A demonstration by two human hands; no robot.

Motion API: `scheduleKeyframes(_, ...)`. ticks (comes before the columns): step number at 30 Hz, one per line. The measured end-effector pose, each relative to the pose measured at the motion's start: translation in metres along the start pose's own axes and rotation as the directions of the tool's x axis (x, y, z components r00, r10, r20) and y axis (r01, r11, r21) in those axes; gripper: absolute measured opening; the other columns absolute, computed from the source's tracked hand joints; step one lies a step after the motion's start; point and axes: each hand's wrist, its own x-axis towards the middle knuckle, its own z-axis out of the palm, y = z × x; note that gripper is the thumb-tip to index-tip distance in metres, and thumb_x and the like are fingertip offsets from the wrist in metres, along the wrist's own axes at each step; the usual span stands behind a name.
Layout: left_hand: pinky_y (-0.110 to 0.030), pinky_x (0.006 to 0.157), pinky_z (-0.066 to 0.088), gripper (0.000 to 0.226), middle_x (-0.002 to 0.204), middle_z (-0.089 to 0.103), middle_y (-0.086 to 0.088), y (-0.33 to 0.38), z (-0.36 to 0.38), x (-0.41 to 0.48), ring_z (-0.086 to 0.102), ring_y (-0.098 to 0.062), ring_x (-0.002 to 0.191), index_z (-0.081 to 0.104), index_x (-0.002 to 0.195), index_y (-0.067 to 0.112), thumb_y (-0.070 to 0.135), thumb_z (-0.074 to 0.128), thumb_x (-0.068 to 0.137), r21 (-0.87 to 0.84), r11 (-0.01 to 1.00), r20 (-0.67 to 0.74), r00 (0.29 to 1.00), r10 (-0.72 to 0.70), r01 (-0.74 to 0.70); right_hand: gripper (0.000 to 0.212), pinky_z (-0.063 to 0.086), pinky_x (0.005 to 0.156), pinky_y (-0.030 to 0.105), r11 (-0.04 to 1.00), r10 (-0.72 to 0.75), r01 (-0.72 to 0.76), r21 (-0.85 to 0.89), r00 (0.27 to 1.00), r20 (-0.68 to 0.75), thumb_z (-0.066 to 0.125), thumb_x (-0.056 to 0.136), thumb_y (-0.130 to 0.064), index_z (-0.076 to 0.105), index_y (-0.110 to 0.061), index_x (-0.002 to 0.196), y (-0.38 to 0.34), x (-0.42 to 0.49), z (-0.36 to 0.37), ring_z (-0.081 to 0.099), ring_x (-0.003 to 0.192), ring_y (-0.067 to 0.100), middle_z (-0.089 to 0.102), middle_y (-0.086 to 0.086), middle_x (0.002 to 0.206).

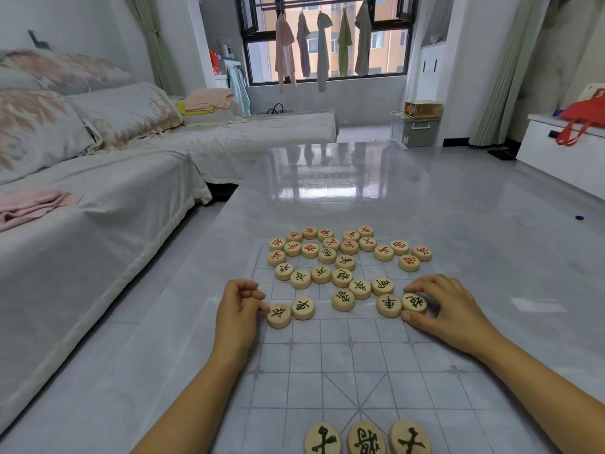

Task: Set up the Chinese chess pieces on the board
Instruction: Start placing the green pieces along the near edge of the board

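Starting leftmost, the left hand [240, 309] has curled fingers, one fingertip against the rim of a black-lettered piece [279, 316]; whether it grips is unclear. The jumbled pieces [327, 256] crowd the board's [327, 371] far half, while only three placed pieces [366, 439] line its near edge. The right hand [448, 306] pinches an outer piece [414, 303] between thumb and fingers. Nearly everything seems left to do.

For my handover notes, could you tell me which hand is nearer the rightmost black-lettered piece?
Right. The right hand grips the rightmost black-lettered piece; the left hand is across the board, touching another piece.
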Motion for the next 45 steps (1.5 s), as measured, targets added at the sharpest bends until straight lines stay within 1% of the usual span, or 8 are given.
scheduleKeyframes(5, -0.019, 0.081, 0.043, 0.034, 0.107, 0.054, 0.011, -0.002, 0.003, -0.006, 0.051, -0.011, 0.103, 0.052, 0.111, 0.028, 0.027, 0.067, 0.081, 0.298, 0.938, 0.260, 0.961, 0.096, -0.174, 0.058, 0.027, 0.087, 0.027, 1.000, -0.024, 0.024, 0.001, 0.999, 0.028, 0.054, 0.066, -0.069, 0.054, -0.037, 0.115, -0.002, -0.001, -0.002, 0.035, 0.111, 0.006, 0.043, -0.017, 0.114)
scheduleKeyframes(9, -0.029, 0.095, 0.032, 0.052, 0.121, 0.050, 0.013, -0.001, 0.008, -0.005, 0.039, -0.011, 0.116, 0.052, 0.123, 0.030, 0.043, 0.069, 0.076, 0.591, 0.703, 0.416, 0.896, 0.155, -0.396, 0.080, 0.025, 0.087, 0.025, 0.999, -0.043, 0.044, -0.031, 0.999, 0.033, 0.032, 0.054, -0.081, 0.052, -0.039, 0.119, -0.002, -0.001, -0.002, 0.028, 0.106, 0.000, 0.039, -0.020, 0.113)
scheduleKeyframes(16, -0.029, 0.094, 0.033, 0.033, 0.120, 0.056, 0.008, -0.002, 0.009, -0.005, 0.044, -0.013, 0.113, 0.057, 0.115, 0.028, 0.032, 0.064, 0.083, 0.596, 0.687, 0.393, 0.897, 0.203, -0.416, 0.074, 0.029, 0.088, 0.026, 0.998, 0.004, -0.005, 0.061, 1.000, 0.011, 0.028, 0.064, -0.087, 0.056, -0.037, 0.111, -0.002, -0.002, -0.001, 0.037, 0.109, 0.005, 0.045, -0.019, 0.111)
scheduleKeyframes(19, -0.030, 0.095, 0.037, 0.031, 0.115, 0.058, 0.007, -0.002, 0.008, -0.005, 0.046, -0.014, 0.110, 0.057, 0.114, 0.026, 0.028, 0.064, 0.083, 0.591, 0.703, 0.366, 0.908, 0.203, -0.395, 0.041, 0.030, 0.090, 0.028, 0.989, 0.042, -0.043, 0.138, 0.999, 0.012, 0.040, 0.081, -0.064, 0.055, -0.039, 0.109, -0.002, -0.002, -0.002, 0.039, 0.115, 0.010, 0.047, -0.017, 0.112)
scheduleKeyframes(28, -0.026, 0.091, 0.027, 0.053, 0.123, 0.051, 0.010, -0.006, 0.008, -0.003, 0.040, -0.009, 0.112, 0.053, 0.122, 0.034, 0.060, 0.049, 0.075, 0.611, 0.648, 0.459, 0.871, 0.178, -0.454, 0.093, 0.021, 0.093, 0.023, 0.990, -0.103, 0.115, -0.085, 0.986, 0.130, 0.006, 0.059, -0.090, 0.044, -0.043, 0.129, -0.005, -0.004, -0.001, 0.025, 0.112, -0.003, 0.037, -0.021, 0.122)
scheduleKeyframes(32, -0.025, 0.089, 0.026, 0.065, 0.116, 0.049, 0.016, -0.007, 0.007, -0.001, 0.037, -0.004, 0.106, 0.056, 0.115, 0.038, 0.071, 0.036, 0.062, 0.585, 0.678, 0.454, 0.872, 0.182, -0.446, 0.072, 0.030, 0.104, 0.035, 0.994, -0.043, 0.035, 0.105, 0.996, 0.074, 0.024, 0.075, -0.078, 0.047, -0.034, 0.127, -0.010, 0.007, -0.007, 0.034, 0.118, 0.005, 0.043, -0.014, 0.127)
scheduleKeyframes(35, -0.024, 0.091, 0.027, 0.045, 0.119, 0.051, 0.012, -0.006, 0.009, -0.001, 0.041, -0.009, 0.112, 0.055, 0.118, 0.035, 0.051, 0.051, 0.077, 0.577, 0.691, 0.433, 0.881, 0.192, -0.435, 0.035, 0.030, 0.109, 0.039, 0.993, -0.046, 0.047, 0.108, 0.999, -0.007, 0.041, 0.096, -0.032, 0.051, -0.021, 0.128, -0.023, 0.032, -0.008, 0.037, 0.127, 0.014, 0.045, -0.003, 0.136)
scheduleKeyframes(45, -0.021, 0.094, 0.021, 0.071, 0.132, 0.044, 0.016, -0.005, 0.007, -0.004, 0.030, 0.000, 0.116, 0.047, 0.127, 0.038, 0.066, 0.030, 0.064, 0.594, 0.636, 0.495, 0.847, 0.193, -0.492, 0.041, 0.029, 0.110, 0.039, 0.964, -0.179, 0.215, -0.154, 0.959, 0.218, 0.033, 0.097, -0.015, 0.040, -0.017, 0.138, -0.075, 0.103, 0.025, 0.032, 0.134, 0.023, 0.037, 0.002, 0.148)
